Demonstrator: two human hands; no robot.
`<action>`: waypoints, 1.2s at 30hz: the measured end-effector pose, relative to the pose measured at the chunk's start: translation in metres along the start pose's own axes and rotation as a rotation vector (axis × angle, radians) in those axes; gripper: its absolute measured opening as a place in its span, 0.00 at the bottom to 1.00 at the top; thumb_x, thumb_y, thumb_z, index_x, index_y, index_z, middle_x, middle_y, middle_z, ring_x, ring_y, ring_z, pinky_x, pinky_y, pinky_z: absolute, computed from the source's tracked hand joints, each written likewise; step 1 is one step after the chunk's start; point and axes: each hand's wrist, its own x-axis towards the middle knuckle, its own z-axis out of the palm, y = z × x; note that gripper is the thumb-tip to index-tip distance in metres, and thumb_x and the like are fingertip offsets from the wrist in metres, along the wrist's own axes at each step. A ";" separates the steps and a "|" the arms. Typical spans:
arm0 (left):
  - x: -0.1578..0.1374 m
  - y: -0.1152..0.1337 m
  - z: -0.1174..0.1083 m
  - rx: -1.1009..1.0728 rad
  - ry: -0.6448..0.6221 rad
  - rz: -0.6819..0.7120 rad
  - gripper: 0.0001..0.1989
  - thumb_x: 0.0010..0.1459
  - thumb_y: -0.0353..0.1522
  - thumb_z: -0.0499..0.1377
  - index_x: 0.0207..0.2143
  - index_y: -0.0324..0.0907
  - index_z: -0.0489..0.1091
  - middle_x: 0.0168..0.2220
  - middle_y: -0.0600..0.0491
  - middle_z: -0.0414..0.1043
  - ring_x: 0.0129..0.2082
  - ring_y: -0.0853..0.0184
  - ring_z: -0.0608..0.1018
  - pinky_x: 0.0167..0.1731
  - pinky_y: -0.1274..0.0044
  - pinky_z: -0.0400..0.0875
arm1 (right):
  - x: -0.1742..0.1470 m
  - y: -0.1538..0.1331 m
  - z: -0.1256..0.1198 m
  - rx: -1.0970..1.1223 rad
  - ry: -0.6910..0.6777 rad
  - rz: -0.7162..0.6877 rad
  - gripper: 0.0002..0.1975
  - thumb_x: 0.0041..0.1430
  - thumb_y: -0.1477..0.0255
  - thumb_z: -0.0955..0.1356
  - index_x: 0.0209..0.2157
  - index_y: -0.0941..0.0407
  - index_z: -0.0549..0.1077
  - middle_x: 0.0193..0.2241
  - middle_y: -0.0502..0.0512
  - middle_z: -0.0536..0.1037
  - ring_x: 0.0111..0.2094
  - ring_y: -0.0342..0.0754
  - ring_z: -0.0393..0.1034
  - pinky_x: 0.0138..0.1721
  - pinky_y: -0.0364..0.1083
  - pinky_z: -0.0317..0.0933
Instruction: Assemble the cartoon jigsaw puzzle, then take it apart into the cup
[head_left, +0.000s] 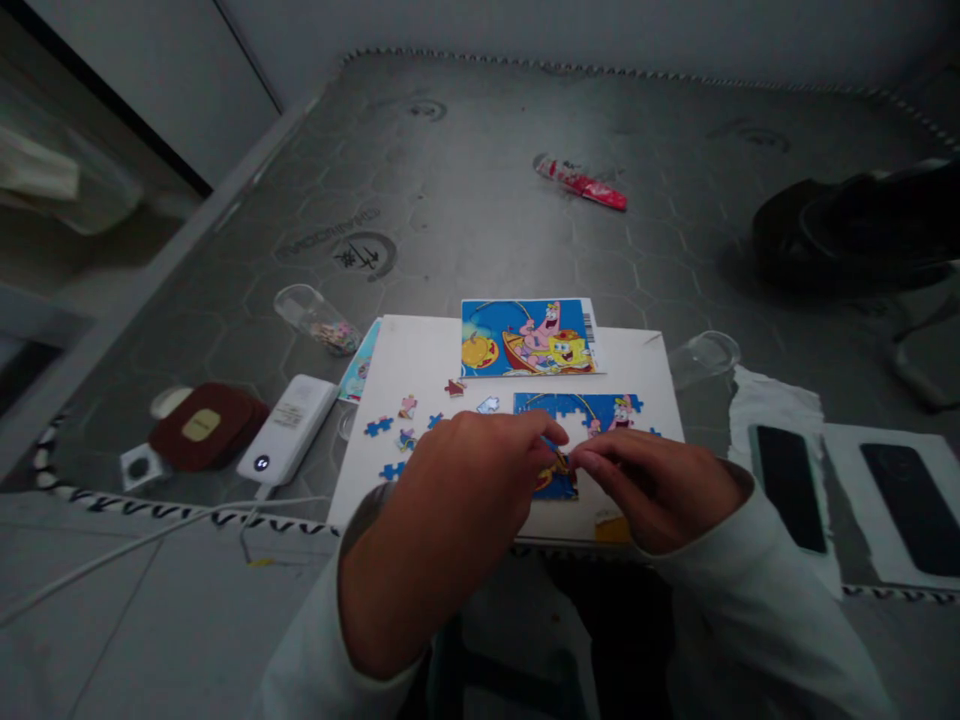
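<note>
A partly joined jigsaw puzzle (544,403) with a blue cartoon picture lies on a white board (420,345), and gaps show in it. My left hand (480,465) is over its left part, fingers curled down and closed. From the right, my right hand (660,480) reaches in with thumb and index finger pinched at the puzzle's middle. Whatever is between the fingertips of either hand is hidden or too small to name. Loose puzzle pieces (379,427) are scattered left of my left hand. The picture card (525,340) rests above the puzzle.
A clear cup (319,318) with small pieces lies left of the board, another clear cup (705,355) right. Further left are a white power bank (289,425) with cable and a brown case (206,425). Phones (787,485) lie right; a red packet (581,185) is farther back.
</note>
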 end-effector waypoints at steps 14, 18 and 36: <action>0.001 -0.001 0.012 0.161 0.068 -0.059 0.09 0.60 0.38 0.61 0.44 0.52 0.72 0.36 0.58 0.80 0.37 0.59 0.81 0.34 0.71 0.68 | 0.004 0.006 0.003 -0.061 0.135 0.200 0.08 0.57 0.63 0.71 0.30 0.52 0.80 0.25 0.48 0.77 0.25 0.41 0.66 0.27 0.42 0.54; 0.004 0.000 0.021 0.263 0.060 -0.065 0.07 0.58 0.39 0.63 0.39 0.50 0.72 0.36 0.57 0.78 0.33 0.58 0.80 0.29 0.71 0.66 | 0.008 0.002 0.010 -0.124 0.187 0.392 0.12 0.56 0.59 0.71 0.29 0.52 0.81 0.22 0.49 0.78 0.25 0.44 0.69 0.27 0.44 0.55; 0.009 0.001 0.030 0.283 0.044 -0.089 0.08 0.58 0.40 0.63 0.36 0.47 0.71 0.35 0.54 0.77 0.32 0.58 0.79 0.27 0.71 0.67 | 0.015 0.001 0.022 -0.261 0.172 0.437 0.14 0.55 0.59 0.68 0.23 0.53 0.75 0.17 0.46 0.72 0.21 0.43 0.64 0.25 0.43 0.48</action>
